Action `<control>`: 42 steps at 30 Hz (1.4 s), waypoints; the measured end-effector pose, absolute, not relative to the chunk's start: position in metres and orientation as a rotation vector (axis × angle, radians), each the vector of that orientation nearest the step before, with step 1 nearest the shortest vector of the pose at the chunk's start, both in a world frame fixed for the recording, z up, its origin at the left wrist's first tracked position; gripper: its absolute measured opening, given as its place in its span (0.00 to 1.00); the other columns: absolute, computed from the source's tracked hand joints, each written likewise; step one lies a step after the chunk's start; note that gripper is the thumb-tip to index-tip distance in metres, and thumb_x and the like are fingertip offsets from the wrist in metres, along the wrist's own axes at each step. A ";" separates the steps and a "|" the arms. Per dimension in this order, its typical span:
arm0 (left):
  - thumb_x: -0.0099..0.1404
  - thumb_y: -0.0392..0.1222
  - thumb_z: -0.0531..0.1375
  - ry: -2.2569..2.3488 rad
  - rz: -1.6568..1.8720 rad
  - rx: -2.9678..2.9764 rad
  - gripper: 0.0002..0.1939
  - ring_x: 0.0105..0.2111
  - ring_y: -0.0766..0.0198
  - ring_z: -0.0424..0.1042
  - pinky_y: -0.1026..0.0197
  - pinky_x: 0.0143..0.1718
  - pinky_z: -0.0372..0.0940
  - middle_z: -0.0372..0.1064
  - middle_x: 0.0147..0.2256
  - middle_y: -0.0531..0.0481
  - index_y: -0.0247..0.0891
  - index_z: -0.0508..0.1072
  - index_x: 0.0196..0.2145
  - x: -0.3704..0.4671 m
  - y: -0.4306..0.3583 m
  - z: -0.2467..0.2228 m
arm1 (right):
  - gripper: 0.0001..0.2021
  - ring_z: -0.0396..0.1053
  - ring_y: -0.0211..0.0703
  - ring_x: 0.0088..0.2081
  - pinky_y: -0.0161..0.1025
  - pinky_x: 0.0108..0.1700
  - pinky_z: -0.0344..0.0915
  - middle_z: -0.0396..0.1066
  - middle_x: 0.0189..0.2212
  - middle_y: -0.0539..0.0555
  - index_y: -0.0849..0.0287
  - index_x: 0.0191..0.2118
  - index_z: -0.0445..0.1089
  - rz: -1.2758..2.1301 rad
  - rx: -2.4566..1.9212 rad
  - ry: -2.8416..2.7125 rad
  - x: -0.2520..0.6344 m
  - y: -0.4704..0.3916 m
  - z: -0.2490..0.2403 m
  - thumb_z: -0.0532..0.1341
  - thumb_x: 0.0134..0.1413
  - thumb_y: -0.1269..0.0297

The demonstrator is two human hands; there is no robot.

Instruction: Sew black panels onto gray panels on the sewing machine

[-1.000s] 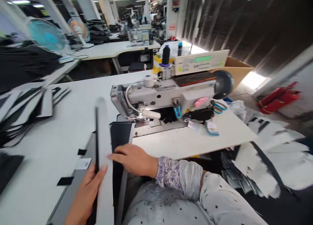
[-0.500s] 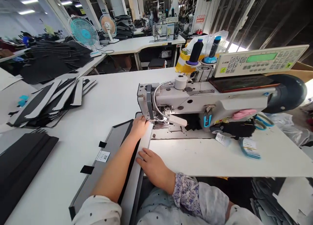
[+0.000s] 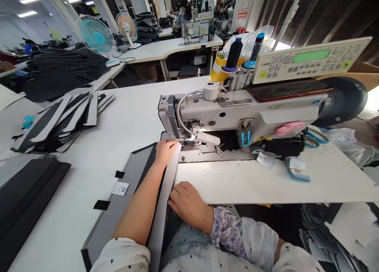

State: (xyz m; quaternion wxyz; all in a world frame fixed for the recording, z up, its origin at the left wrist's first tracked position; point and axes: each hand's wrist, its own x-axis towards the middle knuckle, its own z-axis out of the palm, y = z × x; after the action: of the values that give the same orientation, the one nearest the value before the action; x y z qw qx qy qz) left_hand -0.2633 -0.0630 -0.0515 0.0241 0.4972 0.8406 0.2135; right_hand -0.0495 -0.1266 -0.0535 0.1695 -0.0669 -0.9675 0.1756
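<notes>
A grey fabric panel (image 3: 126, 203) with black edging, black tabs and a white label (image 3: 120, 188) lies slanting on the table. A long white-faced strip (image 3: 166, 197) runs along its right side, up to the sewing machine (image 3: 204, 114). My left hand (image 3: 164, 152) is right beside the machine's needle area, its fingers closed on the strip's far end. My left forearm crosses over the panel and hides part of it. Nearer my body, my right hand (image 3: 189, 204) has its fingers curled on the strip's right edge at the table's front.
Dark fabric pieces (image 3: 32, 201) and a heap of strips (image 3: 65, 114) lie to the left. On the right are a bundle of labels (image 3: 297, 169), blue-handled scissors (image 3: 316, 137) and a phone (image 3: 290, 89) atop the machine. Thread cones (image 3: 233, 55) stand behind it.
My left hand's fingers have drawn together at the strip's end by the needle area. My right hand's fingers have gone from spread on the strip to curled at its edge. The view has shifted slightly.
</notes>
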 end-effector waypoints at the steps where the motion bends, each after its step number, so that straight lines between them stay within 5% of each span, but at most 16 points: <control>1: 0.64 0.47 0.57 2.614 0.658 1.529 0.11 0.45 0.57 0.70 0.56 0.50 0.62 0.74 0.40 0.51 0.47 0.80 0.37 -0.262 -0.062 -0.051 | 0.06 0.64 0.46 0.41 0.45 0.46 0.65 0.67 0.37 0.57 0.61 0.37 0.67 0.471 -0.135 -2.727 -0.047 -0.129 -0.055 0.55 0.63 0.66; 4: 0.63 0.47 0.58 2.667 0.619 1.510 0.10 0.46 0.56 0.69 0.55 0.51 0.61 0.73 0.41 0.50 0.46 0.79 0.37 -0.258 -0.062 -0.049 | 0.07 0.59 0.50 0.53 0.48 0.58 0.57 0.66 0.48 0.60 0.63 0.43 0.67 0.351 0.049 -2.661 -0.041 -0.135 -0.062 0.56 0.61 0.70; 6: 0.63 0.47 0.58 2.705 0.582 1.489 0.10 0.47 0.55 0.68 0.55 0.52 0.60 0.73 0.42 0.49 0.46 0.79 0.37 -0.255 -0.063 -0.048 | 0.06 0.58 0.50 0.55 0.49 0.61 0.54 0.67 0.47 0.59 0.62 0.42 0.68 0.317 0.108 -2.660 -0.041 -0.136 -0.067 0.56 0.61 0.70; 10: 0.63 0.46 0.56 2.732 0.569 1.457 0.11 0.47 0.55 0.67 0.54 0.53 0.59 0.73 0.44 0.49 0.46 0.78 0.37 -0.248 -0.063 -0.048 | 0.05 0.62 0.48 0.49 0.47 0.58 0.58 0.69 0.41 0.57 0.60 0.37 0.69 0.356 0.148 -2.682 -0.040 -0.132 -0.070 0.56 0.62 0.69; 35: 0.65 0.46 0.53 2.800 0.487 1.515 0.14 0.47 0.52 0.66 0.53 0.52 0.59 0.71 0.43 0.45 0.42 0.77 0.39 -0.241 -0.057 -0.050 | 0.05 0.62 0.47 0.48 0.45 0.54 0.61 0.70 0.42 0.58 0.60 0.39 0.70 0.451 0.135 -2.700 -0.032 -0.122 -0.067 0.56 0.62 0.69; 42: 0.64 0.31 0.49 2.550 0.261 2.015 0.23 0.48 0.55 0.65 0.52 0.53 0.57 0.71 0.47 0.48 0.50 0.74 0.49 -0.230 -0.095 -0.040 | 0.05 0.63 0.47 0.47 0.44 0.54 0.61 0.70 0.40 0.56 0.60 0.38 0.70 0.426 0.115 -2.722 -0.022 -0.114 -0.062 0.57 0.60 0.72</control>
State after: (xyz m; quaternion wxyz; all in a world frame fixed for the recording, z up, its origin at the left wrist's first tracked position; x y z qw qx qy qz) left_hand -0.2297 -0.0953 -0.0404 -0.0595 0.6169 0.7807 0.0798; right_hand -0.0224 -0.1145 -0.0621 0.1908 0.0410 -0.9690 0.1516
